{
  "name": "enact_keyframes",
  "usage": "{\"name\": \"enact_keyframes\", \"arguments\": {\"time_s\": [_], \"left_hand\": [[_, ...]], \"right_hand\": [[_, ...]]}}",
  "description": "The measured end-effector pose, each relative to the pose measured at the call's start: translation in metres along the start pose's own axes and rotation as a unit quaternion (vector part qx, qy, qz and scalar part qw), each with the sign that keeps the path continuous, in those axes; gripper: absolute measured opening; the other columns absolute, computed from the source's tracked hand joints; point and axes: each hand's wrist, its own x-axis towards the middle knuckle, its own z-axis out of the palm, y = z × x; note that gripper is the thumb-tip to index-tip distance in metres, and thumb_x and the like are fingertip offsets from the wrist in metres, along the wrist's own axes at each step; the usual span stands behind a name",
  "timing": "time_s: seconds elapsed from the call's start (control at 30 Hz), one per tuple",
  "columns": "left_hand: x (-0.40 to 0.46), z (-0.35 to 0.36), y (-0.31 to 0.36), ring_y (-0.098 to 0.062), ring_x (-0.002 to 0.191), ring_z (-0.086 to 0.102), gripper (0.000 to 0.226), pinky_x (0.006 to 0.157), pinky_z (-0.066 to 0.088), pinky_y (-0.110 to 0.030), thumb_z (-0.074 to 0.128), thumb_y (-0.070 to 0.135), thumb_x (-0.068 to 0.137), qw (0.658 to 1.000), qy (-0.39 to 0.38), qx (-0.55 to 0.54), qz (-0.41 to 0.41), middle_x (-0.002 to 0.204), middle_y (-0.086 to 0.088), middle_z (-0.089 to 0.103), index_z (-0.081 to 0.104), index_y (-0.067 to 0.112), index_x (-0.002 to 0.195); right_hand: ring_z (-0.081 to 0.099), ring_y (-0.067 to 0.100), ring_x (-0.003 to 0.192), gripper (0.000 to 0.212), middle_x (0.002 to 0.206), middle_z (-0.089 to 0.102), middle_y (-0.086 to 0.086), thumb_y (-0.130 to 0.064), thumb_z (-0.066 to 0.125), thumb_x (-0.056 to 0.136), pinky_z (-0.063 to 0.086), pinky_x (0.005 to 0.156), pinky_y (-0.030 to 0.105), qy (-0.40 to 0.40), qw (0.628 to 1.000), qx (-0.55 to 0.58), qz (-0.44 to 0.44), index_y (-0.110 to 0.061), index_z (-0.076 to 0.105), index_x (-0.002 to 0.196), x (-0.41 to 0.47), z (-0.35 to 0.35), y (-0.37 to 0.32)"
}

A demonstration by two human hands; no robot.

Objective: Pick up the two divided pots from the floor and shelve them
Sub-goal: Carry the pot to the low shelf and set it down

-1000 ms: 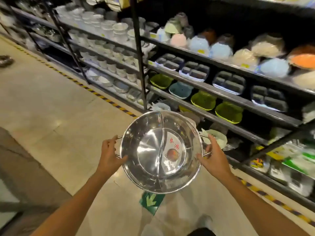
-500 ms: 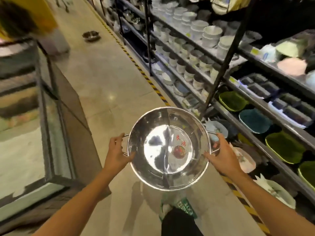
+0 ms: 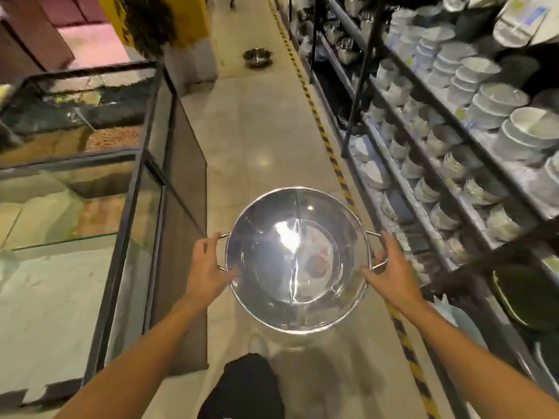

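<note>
I hold a shiny steel divided pot (image 3: 298, 261) in front of me at waist height, its curved partition running down the middle and a round sticker on its right half. My left hand (image 3: 207, 269) grips its left wire handle and my right hand (image 3: 390, 272) grips the right one. A second steel pot (image 3: 257, 56) stands on the floor far down the aisle, close to the yellow-black floor tape.
Black metal shelves (image 3: 423, 146) stacked with white and patterned bowls run along the right side. Glass tanks in black frames (image 3: 142, 182) line the left. A tiled aisle (image 3: 260, 140) runs between them. My dark trouser leg (image 3: 245, 388) shows below the pot.
My view has swung left from the shelves to face down the aisle. The pot stays held in both hands, and the far pot on the floor has come into view ahead.
</note>
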Motion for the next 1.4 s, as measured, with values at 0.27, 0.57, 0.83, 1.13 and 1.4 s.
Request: {"name": "enact_keyframes", "arguments": {"time_s": [0.27,0.57,0.83,1.13,1.4], "left_hand": [[0.184,0.010,-0.050,-0.016,0.095,0.052,0.093,0.079,0.048,-0.023,0.087,0.030,0.065,0.999,0.019,-0.022,-0.028,0.124,-0.004,0.040,0.038,0.023,0.144],[0.423,-0.015,-0.069,-0.018,0.107,0.051,0.095,0.090,0.050,-0.032,0.085,0.034,0.067,0.999,-0.015,-0.012,-0.031,0.129,-0.004,0.038,0.034,0.022,0.147],[0.642,0.009,-0.065,-0.006,0.097,0.051,0.091,0.083,0.049,-0.024,0.084,0.038,0.067,1.000,-0.016,-0.012,-0.015,0.131,-0.004,0.038,0.038,0.025,0.144],[0.890,0.010,-0.031,-0.022,0.103,0.051,0.096,0.085,0.054,-0.042,0.084,0.036,0.068,0.998,-0.003,0.045,-0.046,0.125,-0.008,0.039,0.032,0.019,0.148],[1.105,0.026,-0.045,-0.006,0.080,0.053,0.091,0.080,0.056,-0.044,0.082,0.037,0.072,0.999,-0.010,0.007,-0.038,0.129,-0.008,0.037,0.033,0.025,0.147]], "right_hand": [[0.058,0.006,0.077,0.092,0.089,0.053,-0.012,-0.056,0.076,0.070,0.046,0.060,0.027,-0.033,0.999,-0.012,-0.023,-0.043,0.025,0.146,0.199,0.058,-0.052],[0.058,0.003,0.073,0.089,0.089,0.052,-0.017,-0.063,0.071,0.068,0.039,0.056,0.019,-0.006,1.000,0.010,-0.024,-0.064,0.020,0.141,0.407,0.099,-0.124],[0.057,0.004,0.073,0.096,0.087,0.051,-0.017,-0.058,0.076,0.067,0.046,0.057,0.026,-0.028,1.000,-0.004,-0.010,-0.052,0.020,0.145,0.628,0.137,-0.132],[0.056,0.006,0.075,0.091,0.089,0.053,-0.009,-0.046,0.077,0.076,0.041,0.057,0.027,-0.069,0.997,-0.024,-0.012,-0.030,0.028,0.150,0.898,0.147,-0.176],[0.060,0.005,0.070,0.088,0.082,0.057,-0.011,-0.065,0.069,0.068,0.044,0.058,0.024,-0.063,0.998,-0.004,-0.003,-0.044,0.029,0.144,1.100,0.185,-0.206]]}}
